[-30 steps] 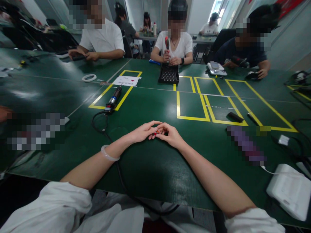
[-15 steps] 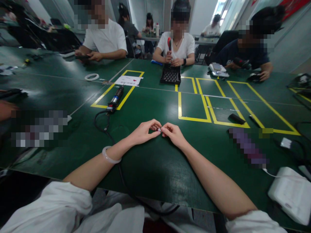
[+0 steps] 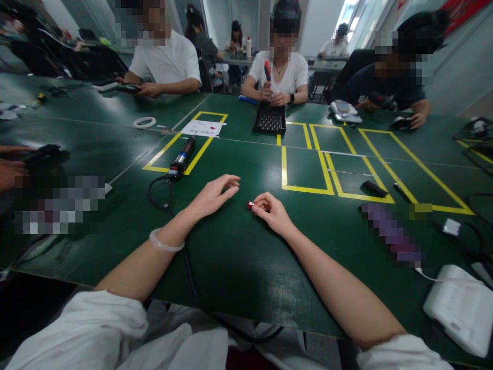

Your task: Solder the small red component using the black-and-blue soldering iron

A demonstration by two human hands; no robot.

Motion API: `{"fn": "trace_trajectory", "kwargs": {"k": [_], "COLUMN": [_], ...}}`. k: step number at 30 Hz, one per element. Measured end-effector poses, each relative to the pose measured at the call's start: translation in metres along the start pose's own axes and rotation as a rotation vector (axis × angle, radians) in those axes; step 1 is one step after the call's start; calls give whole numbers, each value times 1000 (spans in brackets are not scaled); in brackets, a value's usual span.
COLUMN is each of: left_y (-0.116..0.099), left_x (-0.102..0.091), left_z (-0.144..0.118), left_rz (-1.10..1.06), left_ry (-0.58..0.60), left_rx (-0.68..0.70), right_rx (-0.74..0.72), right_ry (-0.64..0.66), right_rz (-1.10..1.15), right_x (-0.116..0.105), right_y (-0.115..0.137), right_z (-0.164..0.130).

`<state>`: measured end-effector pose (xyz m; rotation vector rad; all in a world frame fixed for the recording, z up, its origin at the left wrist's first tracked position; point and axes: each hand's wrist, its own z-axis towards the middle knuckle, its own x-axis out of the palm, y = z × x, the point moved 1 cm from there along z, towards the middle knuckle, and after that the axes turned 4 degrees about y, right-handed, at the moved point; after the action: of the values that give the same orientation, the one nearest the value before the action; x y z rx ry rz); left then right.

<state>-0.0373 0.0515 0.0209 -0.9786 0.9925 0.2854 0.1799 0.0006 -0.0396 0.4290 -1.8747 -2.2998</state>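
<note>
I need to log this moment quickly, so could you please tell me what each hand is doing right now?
Left hand: open, holding nothing, fingers spread above the green table.
Right hand: closed, pinching a small red part.

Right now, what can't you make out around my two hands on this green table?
Head view only:
- Small red and silver part at the right hand fingertips: too small to identify.
- Black cable: runs under the left forearm, then off the green table edge.
- White box: cut by the frame edge.
- Printed white sheet: text too small.
</note>
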Motion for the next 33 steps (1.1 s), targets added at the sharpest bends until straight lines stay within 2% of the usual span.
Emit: {"fn": "trace_trajectory", "kwargs": {"k": [3, 6, 10, 12, 16, 19, 22, 27, 33], "left_y": [44, 93, 137, 147, 155, 151, 136, 87, 19], "left_x": [-31, -58, -75, -79, -87, -88, -80, -49, -6], "left_z": [1, -6, -16, -17, -13, -11, -9, -9, -11], "left_rz": [353, 527, 494, 470, 485, 501, 517, 619, 669], "left_ry": [-251, -358, -197, -128, -118, -106, -110, -94, 6], "left_rx": [-198, -478, -733, -763, -720, -703, -712, -644, -399], "right_rx": [2, 4, 12, 16, -3, -30, -35, -31, -46], "right_ry": [-3, -1, 2, 4, 12, 1, -18, -35, -62], "right_rz": [-12, -17, -7, 0, -27, -60, -72, -92, -193], "right_x": [0, 1, 3, 3, 3, 2, 3, 3, 2], "right_y": [0, 2, 3, 4, 6, 8, 8, 7, 10], "right_z": [0, 1, 1, 1, 1, 1, 1, 2, 0]}}
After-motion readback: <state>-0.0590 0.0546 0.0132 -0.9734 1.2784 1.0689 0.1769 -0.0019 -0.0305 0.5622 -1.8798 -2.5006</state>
